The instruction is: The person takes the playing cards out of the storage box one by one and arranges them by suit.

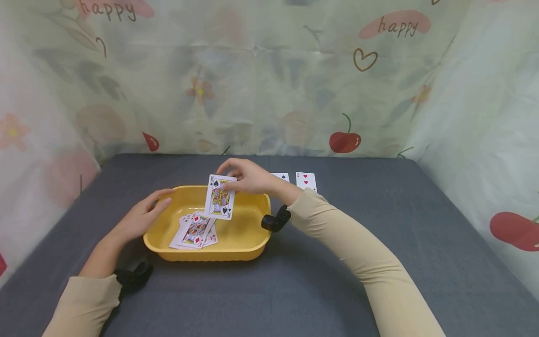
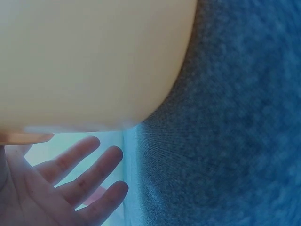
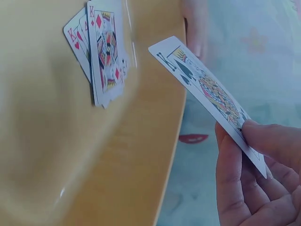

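We pinch the king of spades (image 1: 220, 197) between our right hand's (image 1: 249, 176) thumb and fingers — a slack grip could drop it onto the card pile (image 1: 195, 229) below them. Our left hand (image 1: 141, 217), fingers spread, is by the tray (image 1: 210, 256).

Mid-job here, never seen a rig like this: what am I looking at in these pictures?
No machine here: just a person's left hand and right hand. The wide picture is from a head camera looking forward and down; the close ones are from a camera on each wrist. On the dark table stands a yellow tray holding a pile of playing cards, king of diamonds showing. Two more cards lie outside it, partly behind the right forearm. The right hand pinches the king of spades over the tray; the left hand is by the tray's left rim, fingers extended.
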The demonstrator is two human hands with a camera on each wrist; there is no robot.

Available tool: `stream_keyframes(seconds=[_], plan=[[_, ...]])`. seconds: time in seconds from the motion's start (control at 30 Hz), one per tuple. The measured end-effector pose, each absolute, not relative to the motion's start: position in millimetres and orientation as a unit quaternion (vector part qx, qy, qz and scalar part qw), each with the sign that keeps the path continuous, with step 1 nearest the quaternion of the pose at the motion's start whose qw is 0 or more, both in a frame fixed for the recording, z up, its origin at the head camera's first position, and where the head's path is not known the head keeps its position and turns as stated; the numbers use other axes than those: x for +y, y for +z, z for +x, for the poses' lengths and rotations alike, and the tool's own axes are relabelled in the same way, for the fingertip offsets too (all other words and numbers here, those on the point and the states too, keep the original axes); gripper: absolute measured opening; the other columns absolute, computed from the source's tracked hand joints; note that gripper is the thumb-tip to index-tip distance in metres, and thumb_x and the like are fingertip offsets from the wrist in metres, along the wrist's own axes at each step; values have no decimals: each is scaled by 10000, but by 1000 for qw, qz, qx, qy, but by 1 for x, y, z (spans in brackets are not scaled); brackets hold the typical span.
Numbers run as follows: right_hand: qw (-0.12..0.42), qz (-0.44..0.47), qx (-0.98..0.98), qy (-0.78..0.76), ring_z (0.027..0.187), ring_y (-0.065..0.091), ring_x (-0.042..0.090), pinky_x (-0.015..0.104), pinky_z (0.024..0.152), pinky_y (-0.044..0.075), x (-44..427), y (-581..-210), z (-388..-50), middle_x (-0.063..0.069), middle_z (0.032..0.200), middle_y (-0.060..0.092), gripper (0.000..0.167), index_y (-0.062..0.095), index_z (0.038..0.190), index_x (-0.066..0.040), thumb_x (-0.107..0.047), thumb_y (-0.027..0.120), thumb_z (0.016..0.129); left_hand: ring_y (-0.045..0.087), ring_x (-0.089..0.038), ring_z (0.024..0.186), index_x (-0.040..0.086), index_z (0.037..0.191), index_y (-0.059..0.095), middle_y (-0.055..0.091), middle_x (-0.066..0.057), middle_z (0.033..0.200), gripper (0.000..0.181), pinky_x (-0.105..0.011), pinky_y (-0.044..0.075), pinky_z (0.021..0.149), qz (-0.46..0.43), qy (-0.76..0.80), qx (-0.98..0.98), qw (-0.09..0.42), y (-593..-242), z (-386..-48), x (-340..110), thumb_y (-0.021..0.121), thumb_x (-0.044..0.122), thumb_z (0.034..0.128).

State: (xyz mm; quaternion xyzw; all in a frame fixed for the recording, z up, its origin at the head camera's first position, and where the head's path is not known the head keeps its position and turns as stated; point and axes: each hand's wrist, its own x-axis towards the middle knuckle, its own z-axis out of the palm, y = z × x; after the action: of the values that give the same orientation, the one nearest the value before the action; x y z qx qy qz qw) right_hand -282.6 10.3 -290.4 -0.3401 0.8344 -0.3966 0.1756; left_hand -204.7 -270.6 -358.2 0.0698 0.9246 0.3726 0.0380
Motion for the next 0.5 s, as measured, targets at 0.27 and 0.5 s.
stream_keyframes(seconds=[0.27, 0.5], plan=[[165, -312, 841, -410, 825, 672, 169, 311, 784, 549, 39, -286, -286, 117, 1025, 678, 331, 547, 1192, -111, -130, 644, 876, 359, -443, 1293, 79, 1435, 318, 306, -256, 1470, 568, -608, 321, 1020, 73, 372, 925, 38, -358, -205, -270, 343, 438, 996], [149, -294, 842, -427, 810, 650, 189, 286, 675, 524, 67, -287, -290, 114, 1049, 646, 302, 570, 1181, -135, -144, 633, 886, 380, -439, 1278, 71, 1436, 313, 310, -261, 1465, 567, -598, 342, 1013, 72, 370, 925, 37, -357, -204, -270, 342, 430, 998]])
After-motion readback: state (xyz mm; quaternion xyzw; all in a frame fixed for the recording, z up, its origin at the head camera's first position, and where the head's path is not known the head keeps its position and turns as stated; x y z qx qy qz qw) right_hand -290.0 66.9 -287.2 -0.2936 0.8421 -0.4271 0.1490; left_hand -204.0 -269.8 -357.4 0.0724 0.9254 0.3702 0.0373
